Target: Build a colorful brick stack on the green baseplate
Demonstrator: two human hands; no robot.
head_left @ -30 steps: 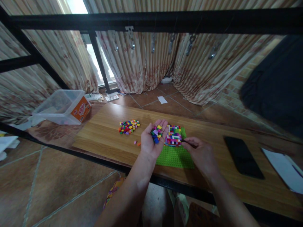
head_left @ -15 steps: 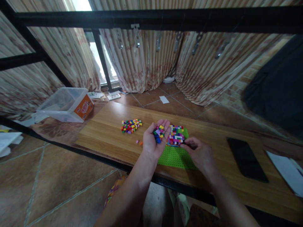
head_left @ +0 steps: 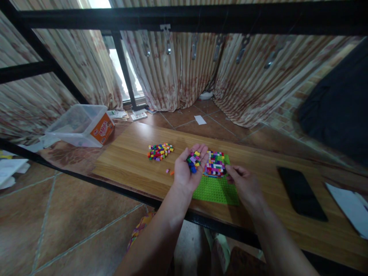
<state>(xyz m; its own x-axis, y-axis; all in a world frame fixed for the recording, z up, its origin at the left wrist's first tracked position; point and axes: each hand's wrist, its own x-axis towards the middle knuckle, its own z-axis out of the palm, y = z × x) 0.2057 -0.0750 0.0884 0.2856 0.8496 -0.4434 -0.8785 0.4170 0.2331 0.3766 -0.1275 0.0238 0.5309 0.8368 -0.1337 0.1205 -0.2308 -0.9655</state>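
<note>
My left hand (head_left: 183, 174) is turned palm up and cupped, carrying a small heap of colourful toy bricks (head_left: 194, 161). Beside it, a block of built-up bricks (head_left: 215, 165) covers the far part of a green baseplate (head_left: 217, 189). The thumb and fingers of my right hand (head_left: 246, 186) are pinched together at the right edge of that block. Whatever lies between those fingertips is too small or hidden to make out. To the left, a pile of loose bricks (head_left: 160, 151) rests on the wooden table, with a pink brick (head_left: 167, 171) and an orange brick (head_left: 172, 173) nearer me.
A clear plastic box (head_left: 77, 126) with an orange label stands past the left end of the table (head_left: 123, 168). On the right lie a black phone-like slab (head_left: 301, 193) and white paper (head_left: 346, 207). A black metal bar (head_left: 184, 21) crosses above, before curtains.
My right fingertips have shifted a little away from me, from the block's near right corner up along its right edge. The left hand stays put with its bricks.
</note>
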